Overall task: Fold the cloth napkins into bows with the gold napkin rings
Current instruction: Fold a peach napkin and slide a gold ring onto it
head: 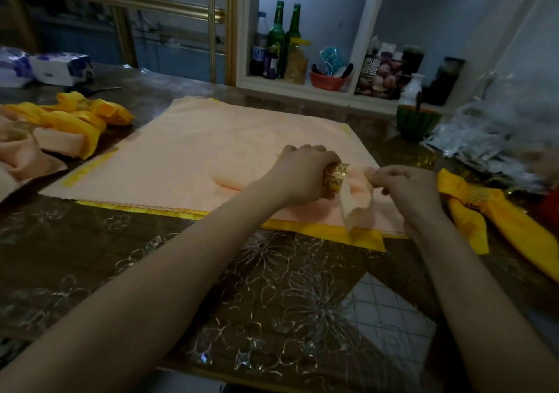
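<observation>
The job looks to be somewhere in its middle — a heap of finished bows [69,120], yellow and peach, lies at the far left of the table [90,271]; one more yellow bow [496,211], already in its ring, lies just beside the right hand at the table's right edge; the bow now in hand is only half made. The left hand [302,175] is closed around a gold napkin ring [335,178] with a folded peach napkin [357,202] gathered through it; the right hand [405,187] pinches the napkin's free end between fingertips on the ring's right side, and I judge it is drawing the cloth through or shaping a loop — which of the two I cannot tell. All this is held just above a flat peach cloth [196,156] spread open, with a yellow cloth [332,229] showing along its near edge underneath; both appear unfolded, so at least these seem left to do; whether spare rings lie among the clutter at the right is too dim to say.
</observation>
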Available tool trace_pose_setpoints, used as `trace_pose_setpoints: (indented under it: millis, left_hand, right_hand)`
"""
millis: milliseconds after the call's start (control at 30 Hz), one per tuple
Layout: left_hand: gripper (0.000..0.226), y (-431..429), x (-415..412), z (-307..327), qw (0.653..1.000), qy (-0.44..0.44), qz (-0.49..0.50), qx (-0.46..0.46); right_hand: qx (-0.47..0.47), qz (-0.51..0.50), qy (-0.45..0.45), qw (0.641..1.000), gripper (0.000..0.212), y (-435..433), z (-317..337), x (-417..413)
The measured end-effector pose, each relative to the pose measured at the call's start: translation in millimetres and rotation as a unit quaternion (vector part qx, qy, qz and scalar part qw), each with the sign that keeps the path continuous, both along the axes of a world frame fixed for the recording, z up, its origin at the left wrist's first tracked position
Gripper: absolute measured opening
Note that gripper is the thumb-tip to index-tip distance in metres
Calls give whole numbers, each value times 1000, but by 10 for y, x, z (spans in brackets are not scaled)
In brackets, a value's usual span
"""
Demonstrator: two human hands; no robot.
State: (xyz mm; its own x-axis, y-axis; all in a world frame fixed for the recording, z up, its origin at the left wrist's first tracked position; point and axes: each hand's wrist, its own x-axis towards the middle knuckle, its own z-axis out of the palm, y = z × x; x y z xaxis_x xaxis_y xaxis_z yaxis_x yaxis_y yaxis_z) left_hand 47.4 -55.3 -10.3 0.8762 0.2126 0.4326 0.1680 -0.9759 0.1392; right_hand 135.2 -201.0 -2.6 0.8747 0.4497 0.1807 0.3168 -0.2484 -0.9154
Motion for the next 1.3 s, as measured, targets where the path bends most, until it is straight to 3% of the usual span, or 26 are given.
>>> trace_pose_setpoints:
  millis: [100, 167, 233, 400, 600, 800, 1100, 1167, 1234, 1300]
  left_hand:
    - [49, 4, 6, -13, 1000, -2, 3, -4]
    - [51, -22, 15, -35, 1000, 1, 10, 9]
    - [52, -46, 19, -60, 999, 2, 18, 30]
    - [51, -88, 24, -85, 999, -23, 17, 46]
    - [50, -99, 28, -113, 999, 14, 3, 51]
    - [50, -87, 15, -91, 999, 37, 9, 29]
    - [52, -112, 14, -44, 1000, 2, 11, -25]
    - [51, -127, 15, -52, 999, -6, 9, -30]
    - [51, -139, 11, -51, 999, -28, 17, -21]
    - [51, -133, 3, -44, 997, -67, 31, 8]
  right_hand:
    - [-8, 13, 13, 1000, 9, 19, -31, 5]
    - [6, 24, 77, 997, 10, 39, -29, -1]
    - [-6, 50, 132, 990, 18, 48, -16, -33]
    - [-64, 107, 159, 979, 35, 57, -28, -109]
    - [-92, 95, 94, 987, 15, 12, -4, -102]
    - [-174, 60, -89, 979, 14, 50, -54, -26]
    - [-48, -1, -141, 989, 41, 19, -106, 89]
    - [8, -13, -99, 995, 40, 27, -108, 89]
    - [108, -32, 40, 993, 39, 31, -92, 59]
    - [179, -11, 188, 966, 29, 53, -77, 21]
